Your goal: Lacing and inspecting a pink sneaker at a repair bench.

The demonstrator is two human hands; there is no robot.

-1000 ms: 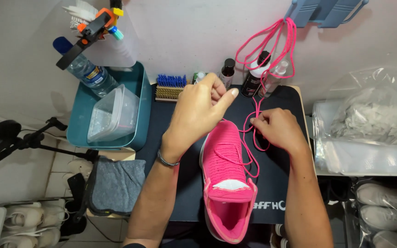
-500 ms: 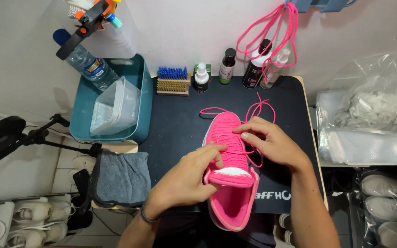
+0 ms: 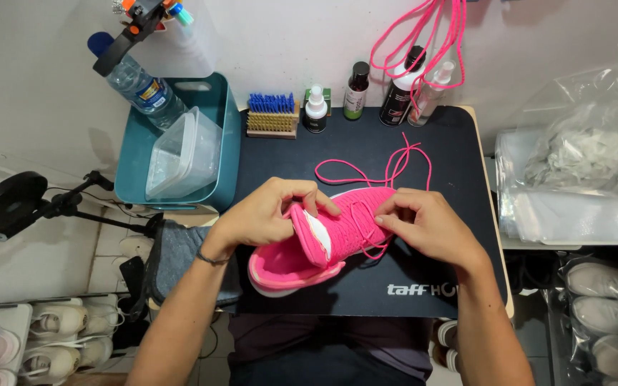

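A bright pink knit sneaker (image 3: 323, 243) lies tilted on its side on the black desk mat (image 3: 366, 150), heel toward me. My left hand (image 3: 270, 211) grips its tongue and collar from the left, pulling the tongue up. My right hand (image 3: 423, 225) rests on the toe side, fingers pinching the pink shoelace (image 3: 377, 171) at the eyelets. The lace's loose end loops over the mat behind the shoe.
At the mat's back edge stand a blue-bristled brush (image 3: 272, 114) and several small bottles (image 3: 357, 89). More pink laces (image 3: 423, 36) hang on the wall. A teal bin (image 3: 212, 136) holding a clear plastic box and a water bottle sits left. Bagged items lie right; shoes are below.
The shoe has turned from lying straight to tilted on its side. My left hand moved up onto the tongue and my right hand shifted to the laces near the toe.
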